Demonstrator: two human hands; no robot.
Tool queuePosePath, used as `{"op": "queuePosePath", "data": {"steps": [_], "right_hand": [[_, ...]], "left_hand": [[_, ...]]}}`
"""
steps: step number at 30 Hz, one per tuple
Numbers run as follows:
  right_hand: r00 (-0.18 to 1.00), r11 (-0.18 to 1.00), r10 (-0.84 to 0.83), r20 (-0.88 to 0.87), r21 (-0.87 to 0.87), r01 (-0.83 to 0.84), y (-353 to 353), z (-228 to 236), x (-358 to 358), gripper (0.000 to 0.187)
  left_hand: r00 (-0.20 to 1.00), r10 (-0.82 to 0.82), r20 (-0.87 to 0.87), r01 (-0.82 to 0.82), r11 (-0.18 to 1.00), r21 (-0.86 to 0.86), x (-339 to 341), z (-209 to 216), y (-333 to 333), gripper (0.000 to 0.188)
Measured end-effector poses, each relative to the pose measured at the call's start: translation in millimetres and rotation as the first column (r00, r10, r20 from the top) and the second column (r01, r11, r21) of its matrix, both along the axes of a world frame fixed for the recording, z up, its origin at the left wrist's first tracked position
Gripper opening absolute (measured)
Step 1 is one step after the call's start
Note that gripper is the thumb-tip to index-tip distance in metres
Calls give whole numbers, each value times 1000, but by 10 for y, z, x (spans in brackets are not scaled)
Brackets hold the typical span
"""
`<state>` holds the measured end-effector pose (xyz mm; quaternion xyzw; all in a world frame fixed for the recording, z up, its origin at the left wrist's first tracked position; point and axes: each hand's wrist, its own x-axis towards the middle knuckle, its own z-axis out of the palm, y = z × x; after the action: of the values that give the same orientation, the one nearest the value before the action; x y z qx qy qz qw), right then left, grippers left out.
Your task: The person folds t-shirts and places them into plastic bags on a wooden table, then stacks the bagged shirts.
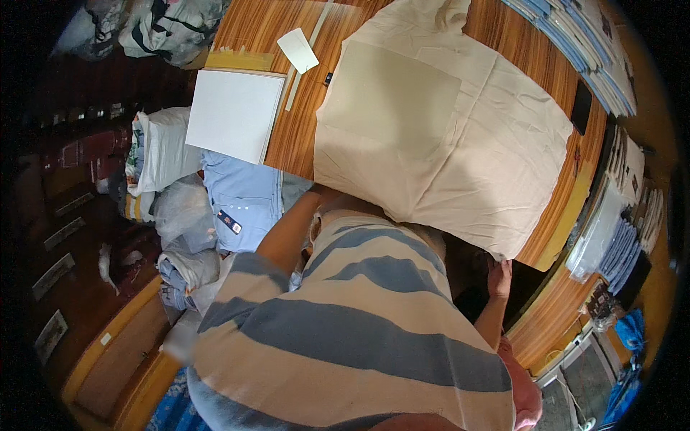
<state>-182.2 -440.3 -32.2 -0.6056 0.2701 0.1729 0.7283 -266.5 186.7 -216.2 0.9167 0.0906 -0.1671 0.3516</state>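
Note:
A cream garment [496, 151] lies spread over the wooden table, lightly creased, its near edge hanging at the table's front. On its upper left part rests a flat beige rectangular sheet [392, 100]. My right hand [499, 279] is closed on the garment's near right corner, just past the table edge. My left hand [327, 195] is at the near left edge of the garment, close against my body; its fingers are hidden.
The wooden table [302, 147] holds a white stack of sheets [236, 115], a small white card [297, 50] and a dark phone [581, 106]. Folded garments [575, 43] are piled at far right. Left of the table are a blue shirt [244, 190] and plastic-wrapped bundles [169, 147].

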Motion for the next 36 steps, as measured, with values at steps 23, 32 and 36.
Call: {"op": "queuePosePath", "data": {"steps": [23,32,36], "right_hand": [[937,935,-296,188,-145,324,1006,758,2073,38],[401,329,875,271,-941,-82,3288,438,2879,31],[328,230,932,153,-949,-214,2931,496,2931,36]], "left_hand": [[863,-142,484,22,969,246,3044,2740,488,47],[671,-499,548,454,861,228,3538,2066,-826,55],[717,-313,623,300,945,130,3563,1948,-806,48]]}}
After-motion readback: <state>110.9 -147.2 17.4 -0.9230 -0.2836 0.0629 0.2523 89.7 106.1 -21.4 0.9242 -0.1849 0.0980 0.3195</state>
